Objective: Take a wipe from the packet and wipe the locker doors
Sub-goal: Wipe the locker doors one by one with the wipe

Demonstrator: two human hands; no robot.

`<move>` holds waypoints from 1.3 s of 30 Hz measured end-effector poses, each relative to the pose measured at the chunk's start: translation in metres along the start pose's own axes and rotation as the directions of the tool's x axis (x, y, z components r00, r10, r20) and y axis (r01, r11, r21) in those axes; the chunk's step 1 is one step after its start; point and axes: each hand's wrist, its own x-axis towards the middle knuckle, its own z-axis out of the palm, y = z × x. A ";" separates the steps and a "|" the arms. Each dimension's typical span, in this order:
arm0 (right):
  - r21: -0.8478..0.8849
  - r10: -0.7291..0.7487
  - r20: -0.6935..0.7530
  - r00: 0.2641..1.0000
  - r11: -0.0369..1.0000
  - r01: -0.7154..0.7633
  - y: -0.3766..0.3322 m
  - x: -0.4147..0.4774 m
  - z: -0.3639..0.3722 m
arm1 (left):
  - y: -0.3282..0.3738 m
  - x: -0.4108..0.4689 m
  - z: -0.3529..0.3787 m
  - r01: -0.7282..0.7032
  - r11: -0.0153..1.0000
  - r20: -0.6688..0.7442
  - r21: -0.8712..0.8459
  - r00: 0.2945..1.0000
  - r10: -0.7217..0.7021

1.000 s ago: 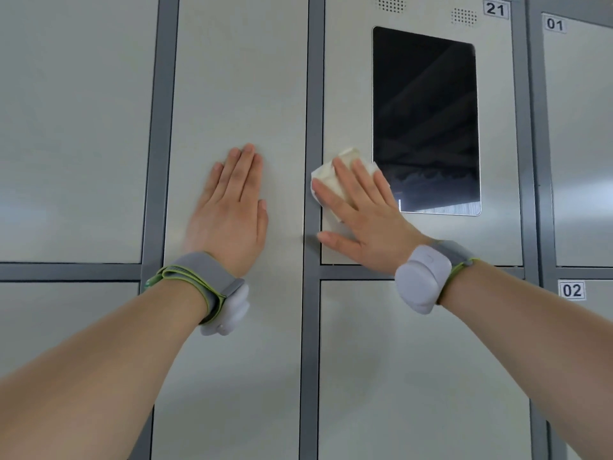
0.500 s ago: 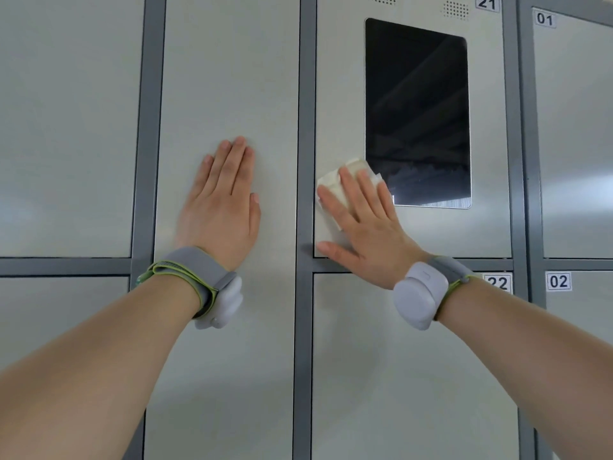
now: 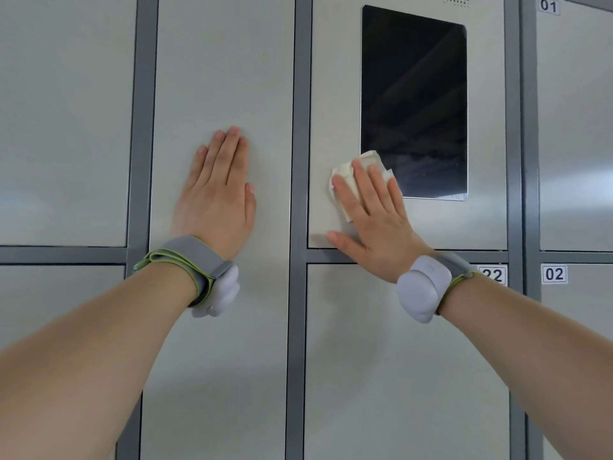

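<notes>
Moved: the right hand (image 3: pixel 374 227) and its wipe (image 3: pixel 367 161) have slid off the door's left edge, over to the bottom-left corner of the screen (image 3: pixel 414 101). The left hand hasn't budged.
Right hand: no real grip. The fingers are straight and spread, and the palm just pins the wipe flat against the screen door (image 3: pixel 335 94).
Wipe: a folded cream wad under the fingertips. Its top corner pokes out and just overlaps the screen's corner, low on the door.
Handling: I'd guess it weighs nothing and is soft and damp, so it'll bunch up or slip out if the pressure drops. Best to hold it under the finger pads, mid-fold, not by an edge.
Left hand: the left hand (image 3: pixel 215 200) is also open, flat on the neighbouring door (image 3: pixel 225 78) near its right edge, and looks like it's bracing.
Around: there's a grey band on each wrist, and the 22 label (image 3: pixel 494 275) sits just below the right one.
Progress: looks like mid-wipe, with most of the door still to do.
</notes>
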 end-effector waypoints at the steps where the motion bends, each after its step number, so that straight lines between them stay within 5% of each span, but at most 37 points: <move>1: -0.013 -0.013 0.013 1.000 1.000 0.013 0.001 -0.003 0.001 | 0.001 0.000 0.000 0.010 1.000 0.003 -0.006 1.000 -0.010; 9: 0.054 0.148 -0.006 0.989 0.988 -0.148 0.014 0.021 -0.013 | 0.005 -0.003 0.000 0.033 0.999 0.005 -0.019 0.999 -0.033; 16: -0.006 0.010 0.005 1.000 1.000 -0.010 0.014 -0.012 -0.004 | 0.008 -0.002 -0.001 0.067 0.998 0.037 -0.021 0.997 -0.066; 23: -0.012 0.165 -0.003 0.986 0.986 -0.165 0.028 0.017 -0.017 | 0.013 -0.004 0.001 0.103 0.994 0.038 -0.025 0.994 -0.102; 30: -0.047 0.056 0.025 0.998 0.997 -0.055 0.027 -0.020 -0.006 | 0.017 -0.003 -0.003 0.125 0.992 0.076 -0.029 0.990 -0.123; 39: -0.008 0.220 0.041 0.975 0.975 -0.220 0.034 0.005 -0.016 | 0.020 -0.004 -0.005 0.135 0.991 0.097 -0.002 0.986 -0.135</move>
